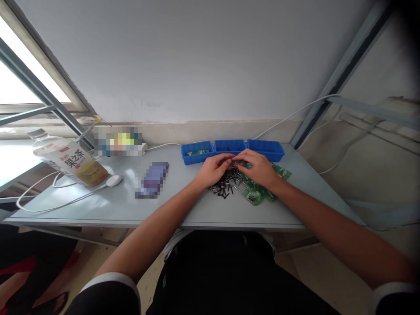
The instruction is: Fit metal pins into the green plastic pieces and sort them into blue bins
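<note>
My left hand (214,170) and my right hand (260,169) meet above a pile of dark screws (225,187), just in front of the blue trays. The fingers of both hands are pinched together, fingertips nearly touching. What they hold, if anything, is too small and too hidden to make out. Under and beside my right hand lie several small green plastic packets (254,197) with screw-like pieces in them. Behind the hands stands a row of blue trays: the left tray (184,157) contains green packets, then comes the middle tray (226,143), and the right tray (274,153) is partly covered by my hand.
Left of my arm, a blurred-out flat phone-like object (152,179) lies on the grey table (131,214). A drink bottle (70,159) leans at the far left beside a white charging puck (113,180) and its cable. Metal posts frame both sides; a wall (203,61) closes the back.
</note>
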Action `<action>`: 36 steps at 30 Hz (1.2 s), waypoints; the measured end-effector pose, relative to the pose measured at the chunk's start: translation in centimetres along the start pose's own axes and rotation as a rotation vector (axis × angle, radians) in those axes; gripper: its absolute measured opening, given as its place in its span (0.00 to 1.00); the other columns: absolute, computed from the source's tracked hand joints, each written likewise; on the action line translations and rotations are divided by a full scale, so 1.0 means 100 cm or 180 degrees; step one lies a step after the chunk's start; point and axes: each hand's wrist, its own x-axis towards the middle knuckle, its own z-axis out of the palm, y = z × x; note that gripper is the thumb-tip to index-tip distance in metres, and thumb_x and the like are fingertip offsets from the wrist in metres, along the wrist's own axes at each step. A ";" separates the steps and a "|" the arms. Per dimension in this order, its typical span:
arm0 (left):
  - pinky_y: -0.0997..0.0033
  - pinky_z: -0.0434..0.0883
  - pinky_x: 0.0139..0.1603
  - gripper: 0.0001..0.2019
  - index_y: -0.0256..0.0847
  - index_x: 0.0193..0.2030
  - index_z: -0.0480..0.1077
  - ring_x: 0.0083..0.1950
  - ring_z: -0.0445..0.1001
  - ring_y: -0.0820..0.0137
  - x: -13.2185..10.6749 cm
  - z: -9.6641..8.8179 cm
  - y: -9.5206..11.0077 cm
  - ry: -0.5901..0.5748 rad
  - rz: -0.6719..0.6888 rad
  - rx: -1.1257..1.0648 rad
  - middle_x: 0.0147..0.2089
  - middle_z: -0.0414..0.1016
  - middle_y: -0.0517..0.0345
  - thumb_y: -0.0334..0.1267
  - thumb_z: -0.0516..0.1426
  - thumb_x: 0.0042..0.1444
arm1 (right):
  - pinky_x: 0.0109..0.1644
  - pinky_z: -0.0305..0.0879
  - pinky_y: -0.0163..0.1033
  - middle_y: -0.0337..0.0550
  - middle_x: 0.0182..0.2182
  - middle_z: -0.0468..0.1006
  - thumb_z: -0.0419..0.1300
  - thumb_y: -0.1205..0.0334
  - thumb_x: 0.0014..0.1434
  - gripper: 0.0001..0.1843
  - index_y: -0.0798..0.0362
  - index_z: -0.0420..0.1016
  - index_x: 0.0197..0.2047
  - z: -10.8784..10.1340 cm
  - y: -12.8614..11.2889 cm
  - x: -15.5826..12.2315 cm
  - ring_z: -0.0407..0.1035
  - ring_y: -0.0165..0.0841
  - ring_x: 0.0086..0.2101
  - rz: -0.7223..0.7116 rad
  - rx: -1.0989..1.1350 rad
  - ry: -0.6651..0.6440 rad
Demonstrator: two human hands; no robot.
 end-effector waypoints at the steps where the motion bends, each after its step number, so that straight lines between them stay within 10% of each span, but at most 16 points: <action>1: 0.59 0.80 0.59 0.17 0.41 0.59 0.79 0.54 0.84 0.60 0.000 -0.001 0.001 0.0084 -0.0009 0.0021 0.55 0.85 0.49 0.46 0.58 0.70 | 0.43 0.78 0.47 0.47 0.45 0.83 0.64 0.60 0.67 0.11 0.46 0.85 0.50 0.000 0.000 0.000 0.78 0.39 0.38 -0.0027 0.0022 -0.0041; 14: 0.67 0.77 0.45 0.05 0.41 0.41 0.79 0.39 0.81 0.68 0.001 -0.002 0.010 0.0374 0.0034 0.0645 0.40 0.85 0.57 0.37 0.66 0.60 | 0.50 0.78 0.51 0.50 0.50 0.80 0.60 0.59 0.71 0.13 0.46 0.83 0.54 -0.004 -0.007 0.001 0.78 0.44 0.48 -0.0212 -0.0008 0.0079; 36: 0.70 0.76 0.44 0.13 0.40 0.51 0.77 0.44 0.81 0.68 0.000 0.002 0.016 0.0591 0.0277 0.0137 0.44 0.83 0.54 0.39 0.68 0.61 | 0.48 0.73 0.43 0.45 0.43 0.86 0.65 0.51 0.67 0.11 0.49 0.85 0.43 0.004 -0.002 0.002 0.78 0.40 0.42 0.0775 0.0571 -0.0134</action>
